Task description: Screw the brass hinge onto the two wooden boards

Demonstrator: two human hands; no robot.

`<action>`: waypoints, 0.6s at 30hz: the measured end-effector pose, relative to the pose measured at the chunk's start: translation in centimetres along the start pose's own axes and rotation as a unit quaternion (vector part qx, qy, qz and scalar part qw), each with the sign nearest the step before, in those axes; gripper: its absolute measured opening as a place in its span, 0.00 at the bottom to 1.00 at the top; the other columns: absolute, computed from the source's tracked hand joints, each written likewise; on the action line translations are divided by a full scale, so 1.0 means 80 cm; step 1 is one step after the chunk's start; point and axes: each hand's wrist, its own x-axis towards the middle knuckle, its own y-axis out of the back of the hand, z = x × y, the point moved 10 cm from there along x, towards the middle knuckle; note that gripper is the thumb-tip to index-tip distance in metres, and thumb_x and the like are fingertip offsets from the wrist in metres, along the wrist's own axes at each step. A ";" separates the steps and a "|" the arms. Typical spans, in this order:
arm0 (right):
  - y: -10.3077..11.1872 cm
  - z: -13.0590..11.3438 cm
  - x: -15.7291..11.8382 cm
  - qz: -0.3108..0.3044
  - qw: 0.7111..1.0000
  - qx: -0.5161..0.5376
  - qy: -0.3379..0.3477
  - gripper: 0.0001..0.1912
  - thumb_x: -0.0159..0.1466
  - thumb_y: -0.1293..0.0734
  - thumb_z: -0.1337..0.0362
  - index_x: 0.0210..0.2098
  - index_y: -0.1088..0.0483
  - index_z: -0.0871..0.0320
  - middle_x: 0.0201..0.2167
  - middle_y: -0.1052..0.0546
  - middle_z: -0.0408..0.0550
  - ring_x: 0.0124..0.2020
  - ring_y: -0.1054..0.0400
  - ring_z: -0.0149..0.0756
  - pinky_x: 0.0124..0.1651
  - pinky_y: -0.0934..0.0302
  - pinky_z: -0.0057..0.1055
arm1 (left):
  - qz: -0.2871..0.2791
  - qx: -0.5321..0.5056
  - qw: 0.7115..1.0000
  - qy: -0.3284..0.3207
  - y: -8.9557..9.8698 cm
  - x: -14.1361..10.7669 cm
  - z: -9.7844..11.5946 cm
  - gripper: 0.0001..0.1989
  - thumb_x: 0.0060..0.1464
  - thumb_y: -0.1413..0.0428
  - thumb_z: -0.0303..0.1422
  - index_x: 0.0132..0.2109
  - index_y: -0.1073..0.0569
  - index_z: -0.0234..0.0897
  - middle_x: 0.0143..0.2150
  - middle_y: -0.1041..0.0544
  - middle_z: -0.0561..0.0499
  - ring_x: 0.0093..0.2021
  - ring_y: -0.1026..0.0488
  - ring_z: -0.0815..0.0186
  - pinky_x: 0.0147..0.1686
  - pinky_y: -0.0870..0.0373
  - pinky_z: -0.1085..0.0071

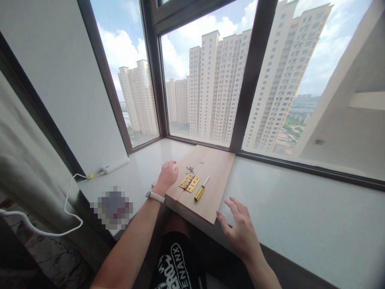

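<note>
Lying between the left hand point(167, 176) and right hand point(240, 226), the brass-coloured hinge point(194, 185) rested on the wooden boards point(211, 205) beside a yellow-and-black screwdriver point(199, 194). The right fingers spread wide; whether the left ones held anything could not be told.

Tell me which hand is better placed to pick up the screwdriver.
Probably the right hand: empty, fingers spread toward the wooden board, with nothing blocking its way to the screwdriver. The gold hinge lies between the left hand and that tool.

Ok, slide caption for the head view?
Left hand and right hand flank a gold-coloured hinge and screwdriver on wooden boards.
</note>
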 end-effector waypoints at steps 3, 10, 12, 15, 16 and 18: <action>-0.033 -0.028 -0.001 -0.050 0.998 -0.025 0.033 0.30 0.67 0.35 0.49 0.64 0.33 0.57 0.68 0.37 0.58 0.70 0.47 0.56 0.68 0.44 0.53 | -0.024 0.037 0.999 0.029 -0.018 0.017 -0.036 0.20 0.65 0.52 0.33 0.58 0.30 0.26 0.60 0.27 0.33 0.65 0.35 0.50 0.66 0.45 0.54; -0.068 -0.037 -0.010 -0.096 0.993 -0.046 0.043 0.29 0.69 0.38 0.50 0.65 0.32 0.56 0.68 0.36 0.55 0.71 0.48 0.56 0.69 0.45 0.52 | -0.082 0.084 0.992 0.040 -0.058 0.019 -0.059 0.17 0.66 0.55 0.34 0.51 0.25 0.32 0.50 0.20 0.38 0.56 0.27 0.53 0.60 0.41 0.58; -0.069 -0.036 -0.010 -0.097 0.993 -0.047 0.041 0.30 0.69 0.38 0.50 0.65 0.32 0.56 0.68 0.35 0.55 0.71 0.48 0.56 0.69 0.45 0.52 | -0.081 0.091 0.992 0.041 -0.062 0.019 -0.063 0.17 0.66 0.55 0.33 0.51 0.25 0.32 0.50 0.20 0.37 0.56 0.27 0.54 0.60 0.41 0.60; -0.068 -0.037 -0.010 -0.099 0.993 -0.050 0.043 0.30 0.69 0.38 0.49 0.65 0.32 0.57 0.69 0.36 0.55 0.71 0.48 0.56 0.69 0.45 0.52 | -0.079 0.096 0.991 0.048 -0.066 0.020 -0.071 0.17 0.66 0.56 0.32 0.51 0.25 0.31 0.50 0.21 0.36 0.57 0.28 0.54 0.59 0.41 0.60; -0.068 -0.037 -0.010 -0.100 0.993 -0.052 0.044 0.30 0.69 0.38 0.49 0.65 0.32 0.58 0.69 0.36 0.56 0.71 0.48 0.56 0.69 0.46 0.51 | -0.079 0.095 0.991 0.051 -0.067 0.020 -0.073 0.17 0.66 0.56 0.32 0.50 0.24 0.31 0.50 0.21 0.36 0.57 0.27 0.54 0.59 0.40 0.60; -0.067 -0.038 -0.011 -0.099 0.992 -0.058 0.043 0.30 0.69 0.38 0.49 0.65 0.32 0.58 0.69 0.36 0.56 0.71 0.48 0.56 0.69 0.46 0.52 | -0.079 0.088 0.991 0.054 -0.069 0.020 -0.076 0.18 0.66 0.57 0.32 0.48 0.24 0.32 0.49 0.20 0.37 0.56 0.27 0.54 0.59 0.40 0.60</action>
